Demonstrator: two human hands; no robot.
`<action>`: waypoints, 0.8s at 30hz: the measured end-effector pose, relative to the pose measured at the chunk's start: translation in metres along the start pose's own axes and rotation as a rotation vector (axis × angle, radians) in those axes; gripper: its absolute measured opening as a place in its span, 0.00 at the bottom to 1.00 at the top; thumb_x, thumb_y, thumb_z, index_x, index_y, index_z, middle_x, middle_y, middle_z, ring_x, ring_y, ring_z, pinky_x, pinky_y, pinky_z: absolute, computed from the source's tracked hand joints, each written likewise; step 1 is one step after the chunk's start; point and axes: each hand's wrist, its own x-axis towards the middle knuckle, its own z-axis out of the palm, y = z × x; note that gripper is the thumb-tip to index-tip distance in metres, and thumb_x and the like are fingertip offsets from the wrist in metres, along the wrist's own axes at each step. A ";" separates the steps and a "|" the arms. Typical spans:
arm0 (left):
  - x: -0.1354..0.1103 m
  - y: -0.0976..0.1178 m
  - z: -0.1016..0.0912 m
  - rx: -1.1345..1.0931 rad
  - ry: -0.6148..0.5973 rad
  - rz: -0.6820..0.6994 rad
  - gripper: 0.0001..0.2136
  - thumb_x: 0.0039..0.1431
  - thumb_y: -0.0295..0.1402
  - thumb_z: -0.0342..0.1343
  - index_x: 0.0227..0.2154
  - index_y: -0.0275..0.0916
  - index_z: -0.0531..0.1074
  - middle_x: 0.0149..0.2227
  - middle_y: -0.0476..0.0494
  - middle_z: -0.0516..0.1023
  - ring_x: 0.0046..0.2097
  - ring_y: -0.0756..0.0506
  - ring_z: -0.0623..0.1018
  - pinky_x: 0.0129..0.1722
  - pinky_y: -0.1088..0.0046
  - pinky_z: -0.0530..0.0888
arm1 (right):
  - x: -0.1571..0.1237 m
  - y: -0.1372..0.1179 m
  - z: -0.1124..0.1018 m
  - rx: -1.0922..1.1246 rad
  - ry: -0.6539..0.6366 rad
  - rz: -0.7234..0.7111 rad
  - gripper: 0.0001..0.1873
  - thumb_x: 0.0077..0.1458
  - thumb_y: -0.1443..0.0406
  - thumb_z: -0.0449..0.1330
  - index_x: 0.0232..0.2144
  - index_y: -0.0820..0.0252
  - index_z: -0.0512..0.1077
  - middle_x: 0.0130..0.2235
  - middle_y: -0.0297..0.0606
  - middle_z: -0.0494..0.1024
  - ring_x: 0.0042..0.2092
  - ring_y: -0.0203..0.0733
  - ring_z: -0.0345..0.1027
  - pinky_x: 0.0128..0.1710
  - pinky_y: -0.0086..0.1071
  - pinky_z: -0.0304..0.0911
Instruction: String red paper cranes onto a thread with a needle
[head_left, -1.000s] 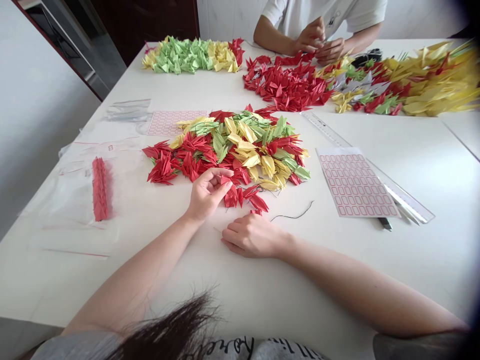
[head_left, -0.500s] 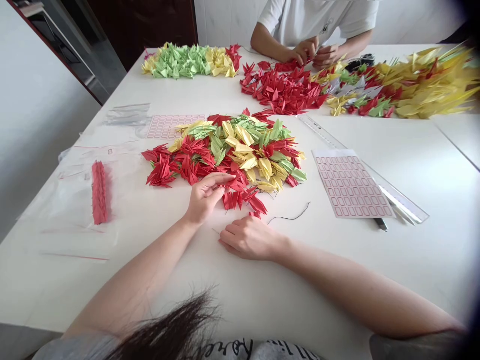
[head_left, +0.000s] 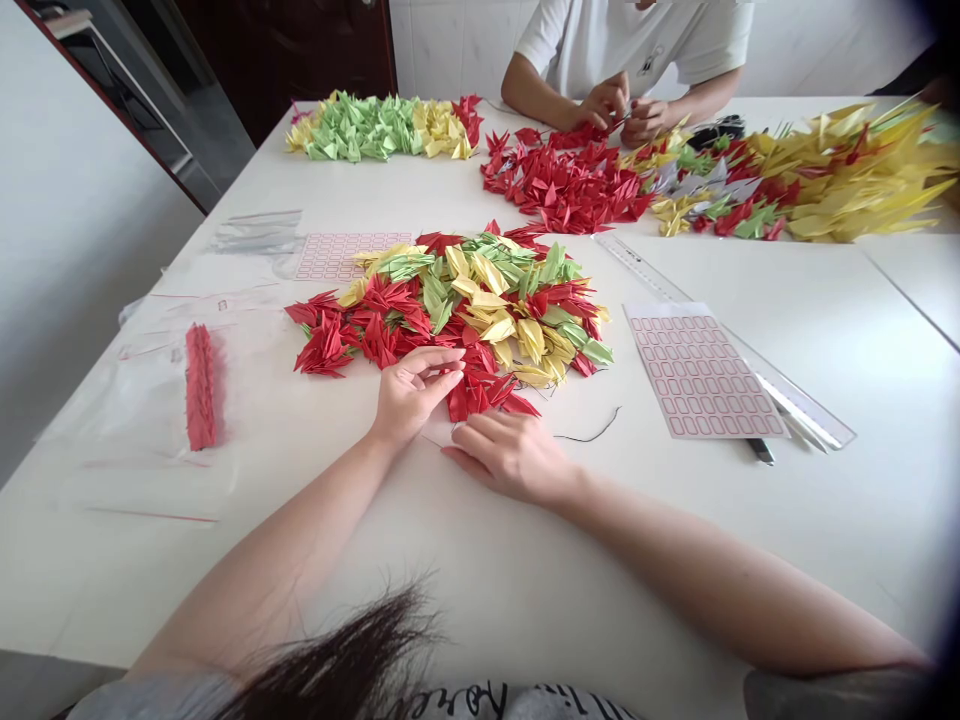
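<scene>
My left hand has thumb and forefinger pinched at the near edge of a heap of folded paper cranes. A bit of red paper crane shows at those fingertips, partly covered. Close on the right, my right hand curls palm down over the table, its fingers mostly hidden. From its fingertips a thin, straight, needle-like piece points left. Red cranes lie between and just beyond both hands. A dark thread trails on the table right of my right hand.
Clear plastic bags and a red folded-paper strip lie left. Label sheets, a ruler and a dark-tipped tool lie right. Opposite, another person's hands work behind more paper piles.
My right hand has shifted slightly upward, nearer the red cranes, covering the small red piece beside it. My left hand has barely moved. The thread's near end is now more covered.
</scene>
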 end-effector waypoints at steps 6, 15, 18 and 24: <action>0.002 -0.001 -0.002 -0.005 -0.037 0.057 0.10 0.49 0.33 0.70 0.37 0.39 0.83 0.41 0.42 0.81 0.40 0.48 0.82 0.45 0.70 0.80 | 0.008 0.033 -0.014 -0.087 0.106 0.248 0.04 0.66 0.68 0.55 0.38 0.60 0.70 0.35 0.41 0.76 0.36 0.44 0.68 0.36 0.36 0.60; -0.003 0.002 0.000 0.174 -0.094 0.173 0.05 0.58 0.29 0.62 0.36 0.40 0.82 0.41 0.42 0.80 0.44 0.47 0.80 0.46 0.70 0.79 | -0.003 0.053 0.008 0.219 0.211 0.461 0.03 0.64 0.68 0.55 0.37 0.55 0.68 0.36 0.37 0.79 0.38 0.43 0.73 0.41 0.37 0.66; -0.005 0.002 0.001 0.218 -0.111 0.191 0.06 0.58 0.28 0.61 0.37 0.40 0.82 0.41 0.41 0.80 0.44 0.47 0.80 0.44 0.71 0.79 | -0.001 0.052 0.005 0.174 0.241 0.468 0.01 0.65 0.66 0.56 0.38 0.55 0.68 0.36 0.37 0.79 0.39 0.44 0.73 0.44 0.40 0.66; -0.004 0.002 0.000 0.271 -0.109 0.206 0.08 0.59 0.26 0.57 0.38 0.39 0.81 0.41 0.41 0.80 0.44 0.46 0.80 0.42 0.72 0.79 | -0.001 0.049 0.007 0.083 0.123 0.306 0.06 0.64 0.65 0.58 0.43 0.56 0.69 0.32 0.35 0.79 0.36 0.44 0.74 0.62 0.52 0.59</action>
